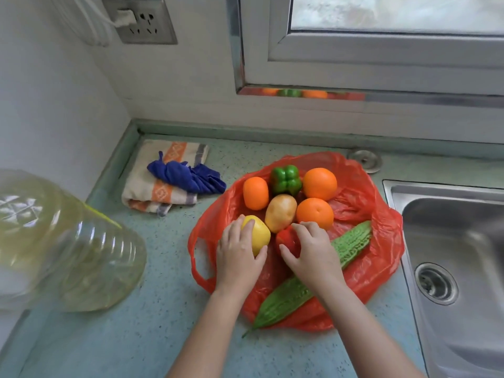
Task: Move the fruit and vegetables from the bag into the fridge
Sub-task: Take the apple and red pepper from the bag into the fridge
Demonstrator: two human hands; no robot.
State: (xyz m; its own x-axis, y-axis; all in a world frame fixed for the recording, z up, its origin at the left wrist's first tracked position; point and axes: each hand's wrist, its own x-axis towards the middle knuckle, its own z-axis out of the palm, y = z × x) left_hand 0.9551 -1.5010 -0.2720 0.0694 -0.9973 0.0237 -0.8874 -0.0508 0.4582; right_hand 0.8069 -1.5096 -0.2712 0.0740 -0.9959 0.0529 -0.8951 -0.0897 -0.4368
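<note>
A red plastic bag lies spread flat on the speckled countertop, its right edge just beside the rim of the steel sink and its far edge near a round metal disc. The produce sits exposed on the bag. The left hand grips a yellow fruit at the bag's left edge, fingers curled over the top and thumb tucked under its near side. The right hand curls around a red vegetable just beside it. Beyond the hands a potato is ringed closely by three oranges and a green bell pepper. A bitter gourd runs diagonally under the right wrist, its tip past the bag's near edge. To the left, bare counter separates the bag from a large oil bottle; a folded towel with a blue cloth on it fills the back corner.
</note>
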